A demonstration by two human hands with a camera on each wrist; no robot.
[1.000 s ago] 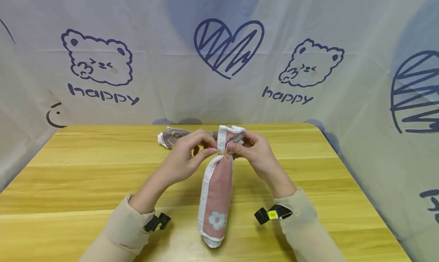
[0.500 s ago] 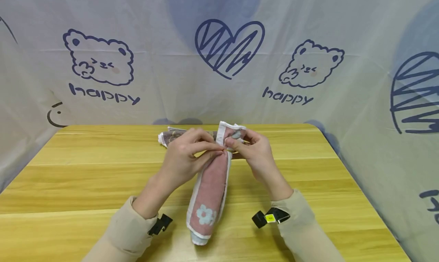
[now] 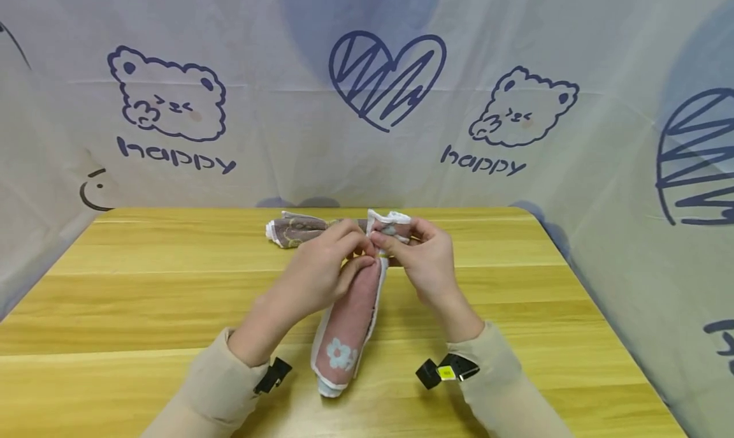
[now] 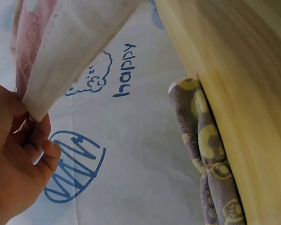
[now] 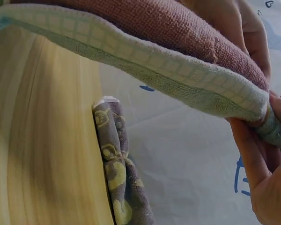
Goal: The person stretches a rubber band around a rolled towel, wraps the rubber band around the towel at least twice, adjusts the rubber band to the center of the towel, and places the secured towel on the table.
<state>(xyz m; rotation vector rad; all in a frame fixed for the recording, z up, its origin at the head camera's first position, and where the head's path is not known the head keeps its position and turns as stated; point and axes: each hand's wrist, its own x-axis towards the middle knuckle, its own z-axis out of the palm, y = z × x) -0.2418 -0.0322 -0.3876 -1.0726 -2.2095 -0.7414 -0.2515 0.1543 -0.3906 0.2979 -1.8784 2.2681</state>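
A rolled pink towel (image 3: 351, 310) with white edging and a pale blue flower hangs at a slant above the table, cinched near its top by a thin yellow band (image 3: 383, 255). My right hand (image 3: 427, 259) grips the gathered neck, its thumb across the front below the flared top. At the left of the neck, my left hand (image 3: 321, 266) pinches the cloth close to the band; its fingertips partly cover that spot. In the right wrist view the towel's pale green checked edge (image 5: 145, 61) shows along the roll.
Behind the hands, a second rolled towel (image 3: 298, 229), grey-brown with yellow patterns and narrowed at its middle, lies along the far edge of the wooden table (image 3: 143, 298). A printed curtain (image 3: 275, 119) hangs just behind that edge.
The towel's lower end has swung left and risen slightly. My left hand has shifted right onto the neck beside the band, while my right hand keeps its hold on the top.
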